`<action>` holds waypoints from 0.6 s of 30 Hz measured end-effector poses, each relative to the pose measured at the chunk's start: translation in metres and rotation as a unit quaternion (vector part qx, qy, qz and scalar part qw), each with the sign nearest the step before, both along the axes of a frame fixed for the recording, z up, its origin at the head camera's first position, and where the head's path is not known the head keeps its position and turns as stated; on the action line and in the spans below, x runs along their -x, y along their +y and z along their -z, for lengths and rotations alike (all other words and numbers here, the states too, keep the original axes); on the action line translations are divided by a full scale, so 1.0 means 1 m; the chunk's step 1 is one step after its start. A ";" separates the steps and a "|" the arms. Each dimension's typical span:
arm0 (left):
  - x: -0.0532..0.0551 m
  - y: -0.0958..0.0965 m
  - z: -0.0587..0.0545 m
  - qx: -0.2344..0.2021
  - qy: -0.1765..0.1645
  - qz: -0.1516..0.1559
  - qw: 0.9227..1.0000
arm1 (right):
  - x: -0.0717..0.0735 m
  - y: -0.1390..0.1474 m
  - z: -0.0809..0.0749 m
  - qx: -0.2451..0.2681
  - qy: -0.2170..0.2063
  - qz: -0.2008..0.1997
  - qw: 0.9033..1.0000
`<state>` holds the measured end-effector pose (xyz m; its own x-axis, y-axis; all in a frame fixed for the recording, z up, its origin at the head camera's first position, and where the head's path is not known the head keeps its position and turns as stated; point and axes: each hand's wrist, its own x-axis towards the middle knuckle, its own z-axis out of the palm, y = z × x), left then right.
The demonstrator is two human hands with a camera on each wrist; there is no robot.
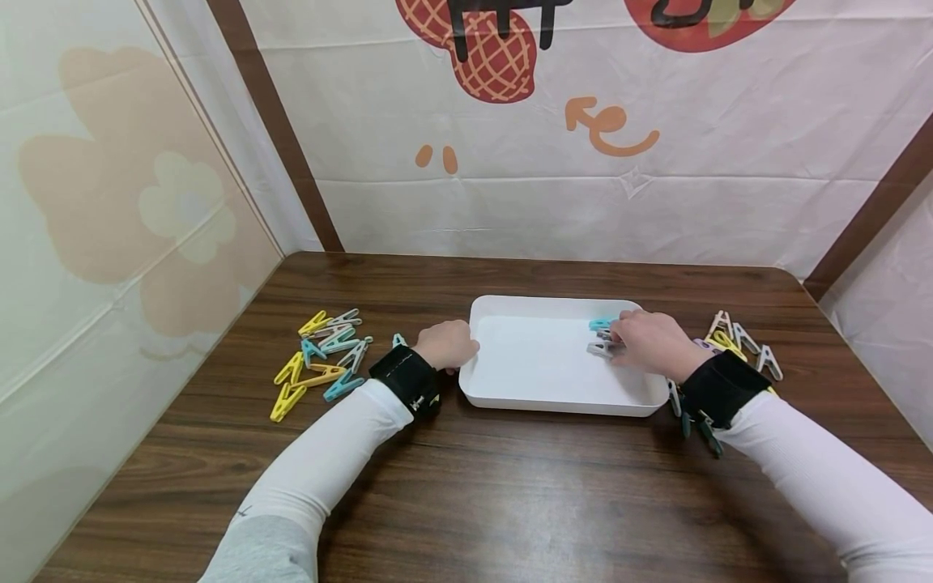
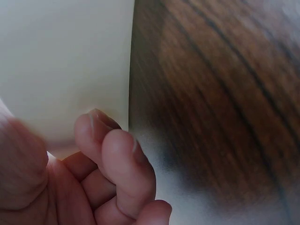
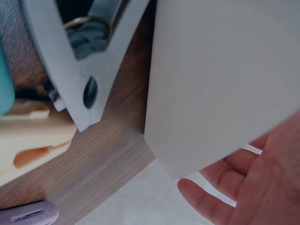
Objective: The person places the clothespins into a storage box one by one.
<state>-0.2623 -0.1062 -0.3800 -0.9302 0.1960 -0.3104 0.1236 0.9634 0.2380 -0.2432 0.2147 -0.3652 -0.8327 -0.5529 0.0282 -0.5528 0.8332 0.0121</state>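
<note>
White fabric wall hanging point(image 1: 503, 219) with printed fruit and orange doodles closes off the back, and dark brown wood-grain table point(image 1: 554, 494) fills the foreground. Centre stage sits a shallow white rectangular tray point(image 1: 525, 364), flat on the wood. At its left end, the left hand point(image 1: 447, 346) grips the rim, fingers curled against the outer wall. Over on the other side, the right hand point(image 1: 652, 344) reaches across the right rim, fingertips at a light-blue plastic clip point(image 1: 601, 324) and a pale grey plastic clip point(image 1: 599, 349), both inside the tray towards its right end. Whether those fingers pinch either clip, one cannot tell. Out to the left lies a loose scatter of yellow, blue and grey plastic clips point(image 1: 342, 387), well apart from the tray. Right of the tray, more clips: yellow, pale and grey ones point(image 1: 769, 364) bunched beyond the wrist, and dark green clips point(image 1: 710, 439) poking out beneath the black wristband point(image 1: 717, 393).
</note>
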 end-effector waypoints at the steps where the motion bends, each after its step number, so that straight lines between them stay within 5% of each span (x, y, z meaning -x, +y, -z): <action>1: 0.000 0.000 0.000 -0.001 0.001 0.001 1.000 | 0.000 0.000 0.000 -0.002 0.000 0.000 1.000; 18: 0.001 0.000 0.002 -0.002 0.002 0.001 1.000 | -0.003 0.001 -0.003 0.004 -0.007 0.019 1.000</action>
